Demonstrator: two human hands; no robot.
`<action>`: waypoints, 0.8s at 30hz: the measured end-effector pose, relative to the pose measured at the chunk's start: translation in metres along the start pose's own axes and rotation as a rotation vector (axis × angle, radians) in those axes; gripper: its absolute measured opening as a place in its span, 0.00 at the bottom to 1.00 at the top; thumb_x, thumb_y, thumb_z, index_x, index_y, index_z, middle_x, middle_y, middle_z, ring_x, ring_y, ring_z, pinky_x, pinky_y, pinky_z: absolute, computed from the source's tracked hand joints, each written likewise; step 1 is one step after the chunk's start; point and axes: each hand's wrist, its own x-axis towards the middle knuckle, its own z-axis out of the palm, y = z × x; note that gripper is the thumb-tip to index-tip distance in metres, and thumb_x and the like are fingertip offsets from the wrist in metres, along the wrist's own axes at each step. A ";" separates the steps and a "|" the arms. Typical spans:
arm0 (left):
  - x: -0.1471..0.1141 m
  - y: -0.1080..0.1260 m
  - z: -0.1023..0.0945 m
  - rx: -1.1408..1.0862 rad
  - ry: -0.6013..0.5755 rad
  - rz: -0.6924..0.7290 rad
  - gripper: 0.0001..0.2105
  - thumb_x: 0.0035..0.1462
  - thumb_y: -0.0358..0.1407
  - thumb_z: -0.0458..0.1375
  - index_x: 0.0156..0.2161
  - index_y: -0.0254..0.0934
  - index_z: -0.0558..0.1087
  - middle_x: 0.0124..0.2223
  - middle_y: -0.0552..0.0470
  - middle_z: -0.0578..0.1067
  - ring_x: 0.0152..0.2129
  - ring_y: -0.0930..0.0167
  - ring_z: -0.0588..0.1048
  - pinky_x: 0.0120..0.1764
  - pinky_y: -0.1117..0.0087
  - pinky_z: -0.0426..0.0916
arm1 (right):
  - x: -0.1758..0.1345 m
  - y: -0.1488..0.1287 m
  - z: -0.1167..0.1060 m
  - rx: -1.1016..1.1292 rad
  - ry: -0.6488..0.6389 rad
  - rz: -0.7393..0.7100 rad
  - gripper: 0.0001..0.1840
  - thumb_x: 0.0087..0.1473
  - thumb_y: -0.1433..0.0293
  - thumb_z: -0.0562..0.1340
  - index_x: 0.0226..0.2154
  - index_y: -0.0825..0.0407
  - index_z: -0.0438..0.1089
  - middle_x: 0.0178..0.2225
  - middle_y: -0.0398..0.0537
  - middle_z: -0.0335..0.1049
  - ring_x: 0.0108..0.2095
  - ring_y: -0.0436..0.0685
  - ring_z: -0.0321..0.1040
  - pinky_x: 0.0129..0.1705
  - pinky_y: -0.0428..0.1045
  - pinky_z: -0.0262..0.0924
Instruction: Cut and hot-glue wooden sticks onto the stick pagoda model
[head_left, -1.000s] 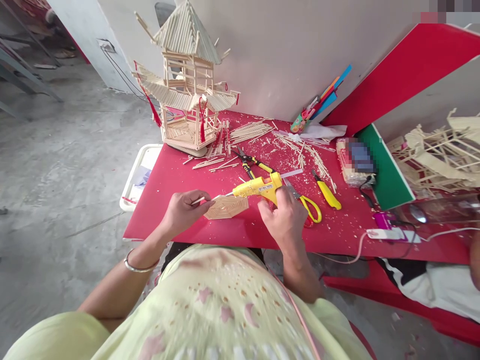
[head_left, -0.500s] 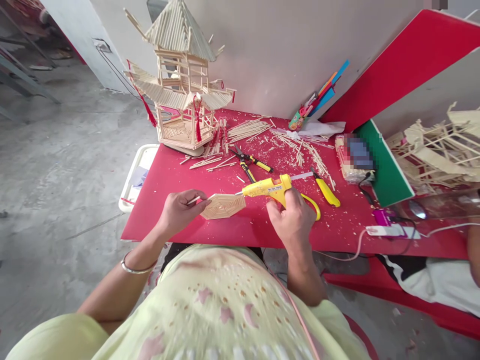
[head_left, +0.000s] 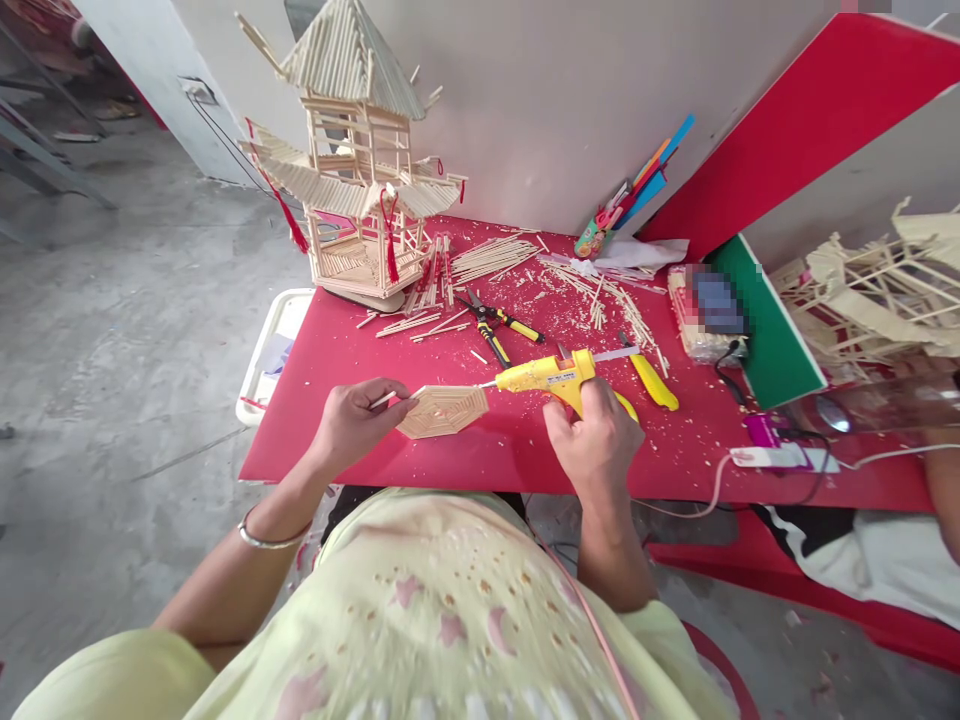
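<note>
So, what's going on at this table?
A person's right hand grips a yellow plastic glue gun, its nozzle near the right end of a flat, many-sided panel of thin pale sticks. The left hand pinches a single slender pale stick by the panel's left end. Farther back, a two-tiered pale stick pagoda stands on the red table.

The wall (head_left: 502, 110) is plain and pale grey, and beside it stands a red table (head_left: 300, 430). The floor (head_left: 127, 330) is grey, looking like concrete. The light is soft.
</note>
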 end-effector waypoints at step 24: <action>-0.003 -0.002 0.000 -0.016 0.012 -0.033 0.12 0.56 0.45 0.65 0.33 0.37 0.79 0.20 0.61 0.54 0.19 0.78 0.52 0.24 0.74 0.49 | -0.017 0.044 0.056 0.069 -0.377 0.223 0.20 0.54 0.59 0.64 0.44 0.55 0.74 0.38 0.55 0.77 0.36 0.62 0.71 0.36 0.51 0.61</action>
